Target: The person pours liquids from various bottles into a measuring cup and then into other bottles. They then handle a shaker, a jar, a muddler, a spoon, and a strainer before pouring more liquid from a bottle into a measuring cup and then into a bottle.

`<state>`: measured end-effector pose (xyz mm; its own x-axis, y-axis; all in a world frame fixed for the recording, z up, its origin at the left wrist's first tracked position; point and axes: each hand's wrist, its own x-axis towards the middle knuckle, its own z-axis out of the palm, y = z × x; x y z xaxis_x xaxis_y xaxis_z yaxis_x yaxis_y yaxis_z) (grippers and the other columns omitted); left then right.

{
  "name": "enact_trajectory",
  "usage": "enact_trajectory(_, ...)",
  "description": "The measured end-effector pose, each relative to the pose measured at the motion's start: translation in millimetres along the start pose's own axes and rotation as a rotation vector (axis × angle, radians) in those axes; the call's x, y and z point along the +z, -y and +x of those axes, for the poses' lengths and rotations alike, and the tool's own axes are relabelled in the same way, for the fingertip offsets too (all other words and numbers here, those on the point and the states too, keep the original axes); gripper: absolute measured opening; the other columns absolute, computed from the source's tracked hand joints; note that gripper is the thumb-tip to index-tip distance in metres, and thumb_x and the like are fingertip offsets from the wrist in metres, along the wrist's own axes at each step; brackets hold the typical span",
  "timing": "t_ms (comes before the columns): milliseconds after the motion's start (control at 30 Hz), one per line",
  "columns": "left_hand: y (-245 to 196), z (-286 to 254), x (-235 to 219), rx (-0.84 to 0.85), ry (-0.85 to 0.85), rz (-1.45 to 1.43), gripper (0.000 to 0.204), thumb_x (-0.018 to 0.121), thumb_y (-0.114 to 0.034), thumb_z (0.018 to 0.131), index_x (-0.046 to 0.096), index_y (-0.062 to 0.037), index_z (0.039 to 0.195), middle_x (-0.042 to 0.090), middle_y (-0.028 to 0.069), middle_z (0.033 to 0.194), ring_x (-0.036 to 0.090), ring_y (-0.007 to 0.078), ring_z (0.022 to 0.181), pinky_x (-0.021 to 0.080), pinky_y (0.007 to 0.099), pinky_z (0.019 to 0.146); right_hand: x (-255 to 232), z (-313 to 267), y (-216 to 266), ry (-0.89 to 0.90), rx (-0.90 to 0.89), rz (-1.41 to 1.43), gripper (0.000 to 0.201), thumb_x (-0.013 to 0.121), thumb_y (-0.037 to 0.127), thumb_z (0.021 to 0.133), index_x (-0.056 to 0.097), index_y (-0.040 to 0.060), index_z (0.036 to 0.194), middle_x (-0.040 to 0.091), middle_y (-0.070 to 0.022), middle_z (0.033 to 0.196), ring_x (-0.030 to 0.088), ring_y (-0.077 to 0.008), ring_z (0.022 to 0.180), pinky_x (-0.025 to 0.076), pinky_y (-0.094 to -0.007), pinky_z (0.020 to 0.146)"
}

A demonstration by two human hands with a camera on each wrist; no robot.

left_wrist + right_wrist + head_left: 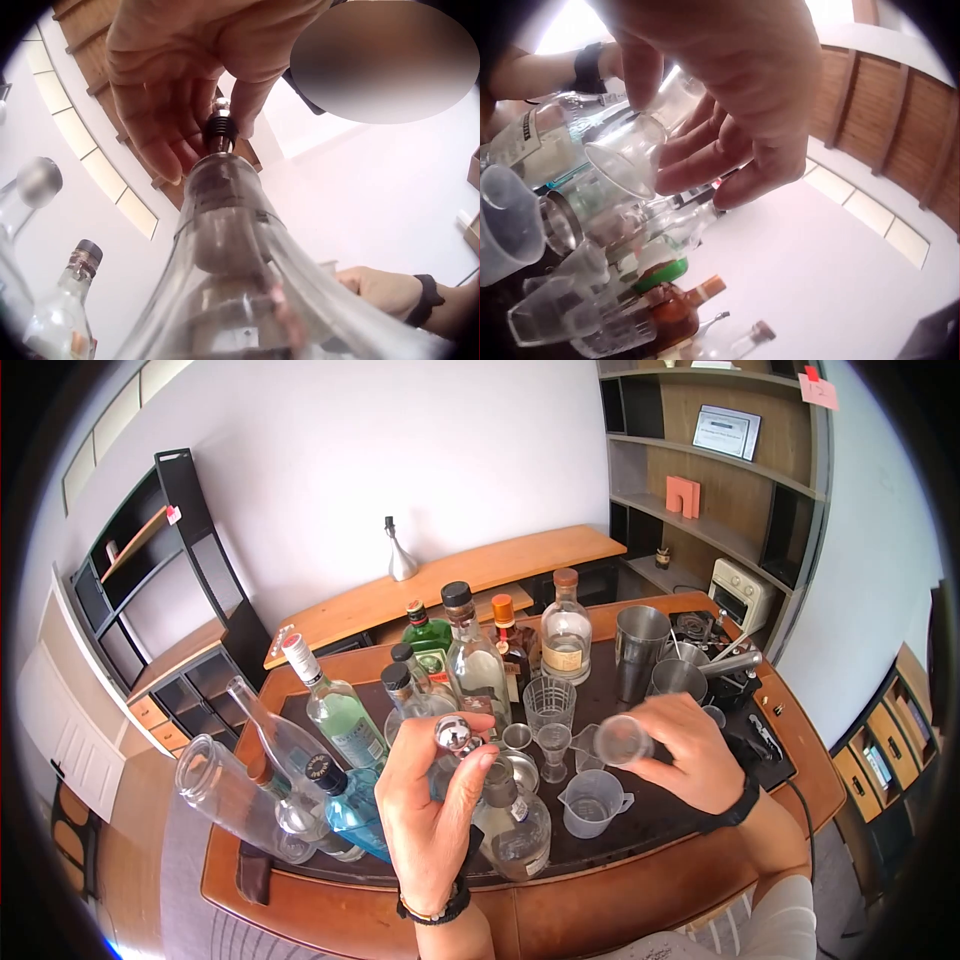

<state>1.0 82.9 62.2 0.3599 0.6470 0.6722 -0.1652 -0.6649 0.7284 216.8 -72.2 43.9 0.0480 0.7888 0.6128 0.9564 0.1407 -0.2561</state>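
Note:
My left hand (425, 805) pinches a shiny metal bottle stopper (455, 735) between thumb and fingers. Black ribbed rings on the stopper (220, 133) show in the left wrist view, its lower end overlapping the mouth of a clear glass bottle (225, 184). This bottle (520, 845) stands upright near the table's front edge. In my right hand (695, 755) is a small clear jigger (620, 740), held up over the table; the right wrist view shows the jigger (626, 154) with two cups joined at a narrow waist. Below it sits a clear measuring cup (593, 805) with a handle.
Several bottles crowd the left and back, including a blue bottle (350, 800) and a pale green one (340, 705). A ribbed glass (548, 700) and another hourglass jigger (553, 750) stand mid-table. Metal shaker tins (640, 645) are at the right.

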Motion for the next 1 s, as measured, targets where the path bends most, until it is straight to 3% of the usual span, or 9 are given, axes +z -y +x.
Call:
enact_trajectory(133, 1.6, 2.1, 1.7, -0.057, 0.082, 0.086, 0.02, 0.077, -0.007, 0.084, 0.069, -0.0012, 0.1, 0.067, 0.0087, 0.092, 0.063, 0.019, 0.08, 0.049, 0.0296, 0.074, -1.7, -57.0, -20.9, 0.091, 0.343, 0.162, 0.031, 0.077, 0.018, 0.083, 0.064, 0.0065, 0.109, 0.063, -0.0077, 0.098, 0.061, -0.0269, 0.093, 0.045, -0.0367, 0.085)
enact_trajectory(167, 3.1, 1.9, 2.0, -0.059, 0.092, 0.092, 0.02, 0.077, -0.008, 0.084, 0.069, -0.0015, 0.101, 0.067, 0.009, 0.091, 0.063, 0.0195, 0.078, 0.049, 0.0297, 0.073, 5.1, -70.4, -28.6, 0.043, 0.405, 0.306, 0.028, 0.076, 0.019, 0.085, 0.064, 0.0053, 0.106, 0.063, -0.0087, 0.098, 0.062, -0.0273, 0.093, 0.048, -0.035, 0.083)
enact_trajectory(433, 10.5, -1.3, -1.3, -0.102, 0.17, 0.089, 0.014, 0.07, 0.001, 0.085, 0.064, 0.0015, 0.098, 0.07, 0.0051, 0.092, 0.059, 0.0108, 0.078, 0.047, 0.0258, 0.073, 17.5, -119.1, -49.6, 0.146, 0.505, 0.282, 0.03, 0.074, 0.021, 0.088, 0.061, 0.0032, 0.109, 0.062, -0.0115, 0.102, 0.064, -0.0295, 0.098, 0.05, -0.0368, 0.087)
enact_trajectory(667, 5.5, -1.3, -8.3, -0.145, 0.259, 0.182, 0.017, 0.071, -0.003, 0.085, 0.065, 0.0004, 0.101, 0.066, 0.0034, 0.095, 0.057, 0.0121, 0.083, 0.047, 0.0263, 0.077, 45.1, -124.9, -74.1, 0.13, 0.54, 0.439, 0.035, 0.074, 0.026, 0.088, 0.057, 0.002, 0.106, 0.06, -0.0123, 0.099, 0.061, -0.0285, 0.094, 0.047, -0.0378, 0.085)
enact_trajectory(767, 4.9, -1.3, -7.8, -0.174, 0.267, 0.153, 0.019, 0.072, -0.004, 0.085, 0.066, 0.0005, 0.102, 0.065, 0.0034, 0.094, 0.056, 0.0127, 0.083, 0.047, 0.0267, 0.076, 49.7, -120.0, -76.6, 0.142, 0.534, 0.429, 0.032, 0.073, 0.023, 0.088, 0.057, 0.0024, 0.106, 0.063, -0.0132, 0.104, 0.066, -0.028, 0.099, 0.05, -0.0381, 0.087)
enact_trajectory(867, 5.7, -0.9, -10.4, -0.173, 0.286, 0.171, 0.02, 0.072, -0.004, 0.084, 0.066, 0.0009, 0.102, 0.066, 0.0041, 0.094, 0.057, 0.0129, 0.082, 0.047, 0.0268, 0.076, 62.1, -123.1, -84.0, 0.159, 0.552, 0.432, 0.036, 0.075, 0.026, 0.087, 0.059, 0.0023, 0.11, 0.063, -0.011, 0.102, 0.062, -0.0263, 0.097, 0.047, -0.0363, 0.088)
enact_trajectory(1000, 5.7, -1.3, -11.7, -0.173, 0.293, 0.151, 0.021, 0.072, -0.005, 0.084, 0.065, 0.001, 0.104, 0.067, 0.0051, 0.094, 0.057, 0.0131, 0.08, 0.048, 0.0273, 0.077, 67.2, -126.2, -87.0, 0.217, 0.573, 0.485, 0.042, 0.077, 0.021, 0.086, 0.058, 0.0029, 0.119, 0.064, -0.0086, 0.11, 0.063, -0.0225, 0.107, 0.047, -0.0352, 0.097)
